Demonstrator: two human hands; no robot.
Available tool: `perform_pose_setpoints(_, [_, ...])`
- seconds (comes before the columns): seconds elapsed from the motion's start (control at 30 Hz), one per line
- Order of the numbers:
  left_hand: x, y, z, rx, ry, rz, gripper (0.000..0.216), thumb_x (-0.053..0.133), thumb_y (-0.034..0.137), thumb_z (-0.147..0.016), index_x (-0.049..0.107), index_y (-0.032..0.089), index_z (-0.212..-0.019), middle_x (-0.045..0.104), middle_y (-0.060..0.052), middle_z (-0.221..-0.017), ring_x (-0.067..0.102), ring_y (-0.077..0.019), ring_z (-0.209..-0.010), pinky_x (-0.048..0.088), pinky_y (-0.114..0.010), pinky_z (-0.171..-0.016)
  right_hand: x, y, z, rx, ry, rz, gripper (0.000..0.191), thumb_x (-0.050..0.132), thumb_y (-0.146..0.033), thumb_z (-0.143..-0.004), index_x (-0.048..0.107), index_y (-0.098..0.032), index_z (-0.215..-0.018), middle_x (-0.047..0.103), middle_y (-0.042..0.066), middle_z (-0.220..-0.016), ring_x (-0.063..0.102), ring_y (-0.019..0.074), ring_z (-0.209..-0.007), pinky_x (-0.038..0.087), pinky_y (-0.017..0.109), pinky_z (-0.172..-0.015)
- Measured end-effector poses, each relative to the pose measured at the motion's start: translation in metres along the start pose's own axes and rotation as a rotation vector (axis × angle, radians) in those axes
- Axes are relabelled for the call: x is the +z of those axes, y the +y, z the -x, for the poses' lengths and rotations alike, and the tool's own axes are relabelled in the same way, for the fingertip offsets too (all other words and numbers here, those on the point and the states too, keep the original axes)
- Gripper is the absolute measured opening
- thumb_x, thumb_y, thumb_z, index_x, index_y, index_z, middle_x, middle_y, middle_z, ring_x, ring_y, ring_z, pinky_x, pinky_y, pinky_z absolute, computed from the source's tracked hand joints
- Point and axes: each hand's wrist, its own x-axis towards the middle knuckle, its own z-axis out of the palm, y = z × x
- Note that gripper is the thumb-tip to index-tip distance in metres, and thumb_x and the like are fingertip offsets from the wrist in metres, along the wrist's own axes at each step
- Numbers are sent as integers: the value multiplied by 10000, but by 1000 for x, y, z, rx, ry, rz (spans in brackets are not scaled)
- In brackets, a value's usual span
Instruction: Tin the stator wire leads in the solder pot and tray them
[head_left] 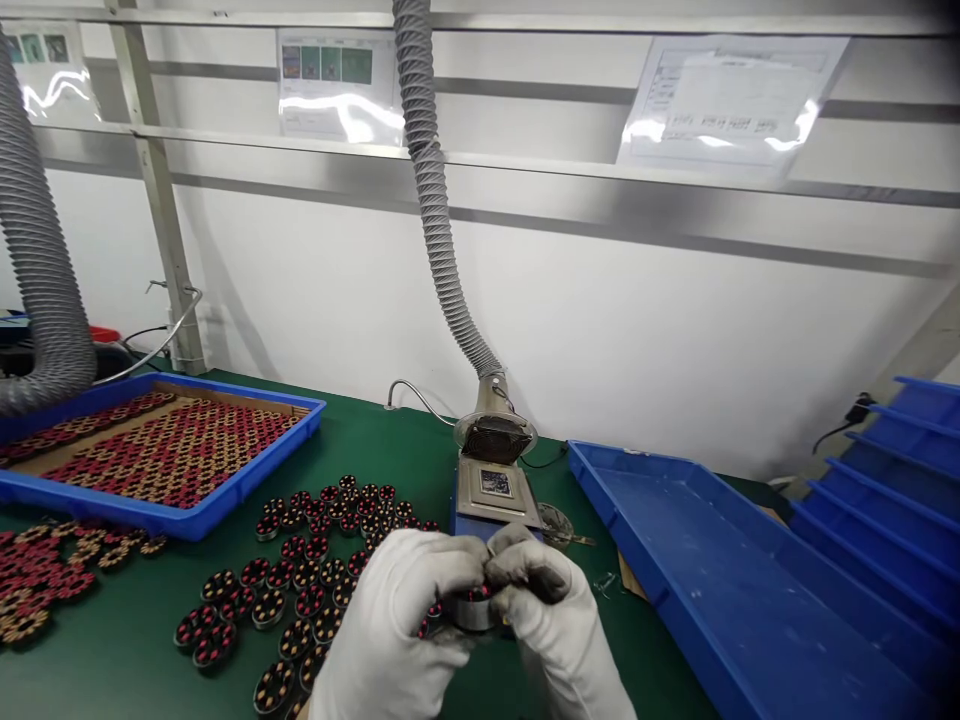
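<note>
Both my hands wear white gloves and meet at the bottom centre. My left hand (405, 620) and my right hand (551, 620) are closed together around one small round wound stator (474, 608) with red windings and a metal rim. Its top peeks out between my fingertips; the rest is hidden. Just behind my hands stands a small solder pot (495, 492) on a blue base. Several more round stators (315, 570) lie loose on the green mat to the left of my hands.
A blue tray (225, 490) at the left holds rows of stators. More stators (37, 580) lie at the far left. A blue tray (712, 570) sits at the right, with stacked blue trays (892, 470) beyond. A grey fume hose (435, 200) hangs over the solder pot.
</note>
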Motion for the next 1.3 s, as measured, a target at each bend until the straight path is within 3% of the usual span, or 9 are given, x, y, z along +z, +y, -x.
perform_pose_setpoints(0.2, [-3, -1, 0, 124, 12, -250, 253, 502, 34, -746, 484, 140, -975, 598, -75, -1026, 534, -178, -919, 373, -341, -818, -2, 1, -1, 160, 298, -531, 173, 780, -325, -595, 683, -250, -718, 650, -46, -736, 594, 100, -716, 485, 220, -715])
perform_pose_setpoints(0.27, [-5, -1, 0, 105, 35, -275, 258, 495, 24, -741, 488, 141, -971, 598, -74, -1025, 531, -177, -921, 369, -341, -824, -4, 0, -4, 156, 348, -529, 214, 790, -310, -583, 688, -254, -761, 685, -34, -766, 622, 118, -757, 489, 248, -773])
perform_pose_setpoints(0.47, [-6, -6, 2, 53, 87, -299, 294, 528, 78, -768, 507, 147, -1053, 581, -89, -1075, 489, -217, -1021, 366, -368, -881, 20, 9, 0, 344, 66, -433, 445, 832, -284, -501, 685, -210, -914, 694, 74, -956, 638, 228, -872, 477, 353, -831])
perform_pose_setpoints(0.63, [-8, -9, -1, -149, 4, 23, 382, 605, 85, -717, 534, 226, -1065, 597, -29, -1058, 536, -177, -976, 417, -304, -889, 27, 6, 5, 396, 85, -470, 331, 756, -241, -646, 658, -250, -962, 672, 33, -1010, 621, 184, -923, 469, 311, -845])
perform_pose_setpoints(0.73, [-11, -12, -3, -233, -16, 181, 207, 542, 161, -794, 605, 223, -981, 626, -37, -1024, 558, -185, -968, 436, -293, -877, 25, 9, 3, 406, 112, -465, 350, 770, -200, -628, 657, -253, -955, 681, 16, -962, 628, 150, -871, 483, 260, -798])
perform_pose_setpoints(0.87, [-17, -14, -2, -455, 140, 331, 173, 457, 199, -849, 622, 191, -801, 650, -38, -899, 571, -190, -952, 453, -274, -847, 24, 12, 4, 452, 67, -489, 352, 774, -214, -618, 664, -233, -952, 697, 37, -906, 650, 169, -799, 513, 294, -742])
perform_pose_setpoints(0.97, [-23, -10, -2, -569, 245, 395, 145, 472, 208, -872, 617, 195, -870, 636, -35, -989, 572, -170, -978, 452, -243, -863, 20, 12, 6, 466, 49, -549, 329, 750, -257, -651, 666, -231, -968, 702, 50, -933, 658, 195, -800, 517, 357, -769])
perform_pose_setpoints(1.13, [-24, -5, -5, -363, -31, 239, 482, 708, 81, -660, 568, 253, -1087, 565, -43, -1155, 530, -197, -1059, 442, -287, -920, 13, 16, 6, 468, 25, -554, 209, 704, -348, -696, 692, -252, -881, 709, 38, -911, 641, 200, -840, 505, 384, -811])
perform_pose_setpoints(1.3, [-17, -12, -6, -260, 43, 297, 216, 674, 195, -739, 643, 215, -952, 641, -65, -999, 585, -197, -935, 490, -286, -824, 17, 16, 8, 500, 42, -519, 219, 705, -335, -699, 679, -236, -892, 706, 44, -888, 646, 184, -767, 522, 388, -770])
